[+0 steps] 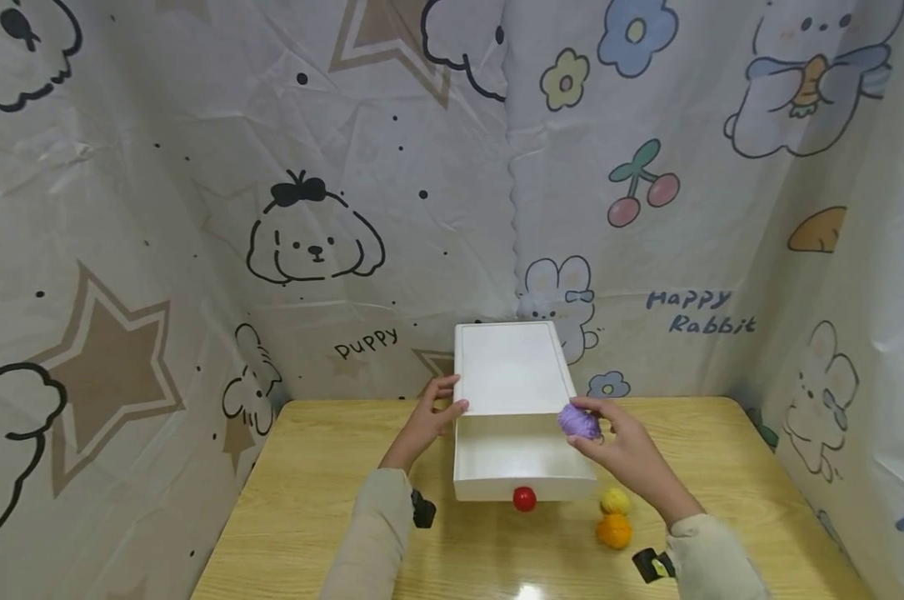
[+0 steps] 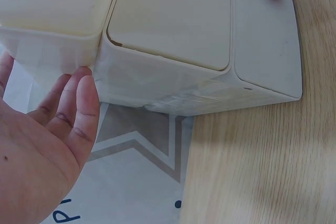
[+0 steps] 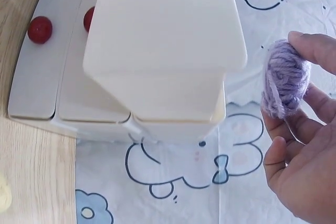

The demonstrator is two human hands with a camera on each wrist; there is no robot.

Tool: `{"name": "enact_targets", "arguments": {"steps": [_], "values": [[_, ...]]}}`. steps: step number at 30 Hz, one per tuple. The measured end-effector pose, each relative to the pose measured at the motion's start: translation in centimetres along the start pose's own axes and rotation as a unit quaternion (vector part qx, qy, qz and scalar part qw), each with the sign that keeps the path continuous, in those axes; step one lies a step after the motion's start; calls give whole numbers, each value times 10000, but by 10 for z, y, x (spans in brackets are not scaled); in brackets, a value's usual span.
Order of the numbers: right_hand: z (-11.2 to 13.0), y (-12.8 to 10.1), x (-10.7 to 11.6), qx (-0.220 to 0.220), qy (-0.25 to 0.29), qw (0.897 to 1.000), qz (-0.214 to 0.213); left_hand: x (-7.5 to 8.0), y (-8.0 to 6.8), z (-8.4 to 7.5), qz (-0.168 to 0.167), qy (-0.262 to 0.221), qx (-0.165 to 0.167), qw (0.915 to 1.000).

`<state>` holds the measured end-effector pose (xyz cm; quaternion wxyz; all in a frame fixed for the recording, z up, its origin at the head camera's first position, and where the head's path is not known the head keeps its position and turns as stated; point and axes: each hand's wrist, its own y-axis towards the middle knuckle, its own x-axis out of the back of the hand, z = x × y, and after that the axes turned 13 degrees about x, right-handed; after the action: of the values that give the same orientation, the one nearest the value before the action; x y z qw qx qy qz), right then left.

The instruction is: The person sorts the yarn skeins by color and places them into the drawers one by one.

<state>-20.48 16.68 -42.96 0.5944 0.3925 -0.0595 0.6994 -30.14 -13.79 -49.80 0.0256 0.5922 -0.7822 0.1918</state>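
A white drawer cabinet (image 1: 507, 367) stands against the back cloth with its top drawer (image 1: 524, 489) pulled out; the part of the drawer's inside that shows is bare. My right hand (image 1: 635, 458) pinches a purple yarn ball (image 1: 577, 422) between thumb and fingers, by the drawer's right side. In the right wrist view the purple yarn ball (image 3: 286, 77) is held off to one side of the pulled-out drawer (image 3: 168, 24). At the cabinet's left side is my left hand (image 1: 424, 425), its nearly straight fingertips touching the white side wall (image 2: 50, 51).
A yellow yarn ball (image 1: 615, 501) and an orange yarn ball (image 1: 614, 531) lie on the wooden table (image 1: 309, 500), right of the drawer. Red knobs (image 3: 40, 30) stick out from the lower drawer fronts. Printed cloth (image 1: 437, 250) surrounds the table's back and sides.
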Motion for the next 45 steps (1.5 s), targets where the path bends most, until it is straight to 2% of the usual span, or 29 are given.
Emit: {"name": "enact_targets", "arguments": {"steps": [5,12,19,25,32,39,45], "values": [[1,7,-14,289,17,9994,165,-1,4,0,126,-50,52,9999],[-3,14,-36,468,65,9983,353,-2,3,-1,38,-27,-13,10000],[-4,19,-51,267,322,9967,690,-3,3,1,-15,-41,-56,10000],[-2,23,-55,202,246,9933,1113,-2,2,3,-3,-73,-60,10000],[-1,27,-56,263,205,9893,1419,-1,1,2,15,-79,-66,9999],[2,27,-58,-205,263,9896,1400,-2,0,1,-10,-19,-62,10000],[4,28,-57,-291,423,9904,1287,-1,1,3,-28,6,-71,10000]]}}
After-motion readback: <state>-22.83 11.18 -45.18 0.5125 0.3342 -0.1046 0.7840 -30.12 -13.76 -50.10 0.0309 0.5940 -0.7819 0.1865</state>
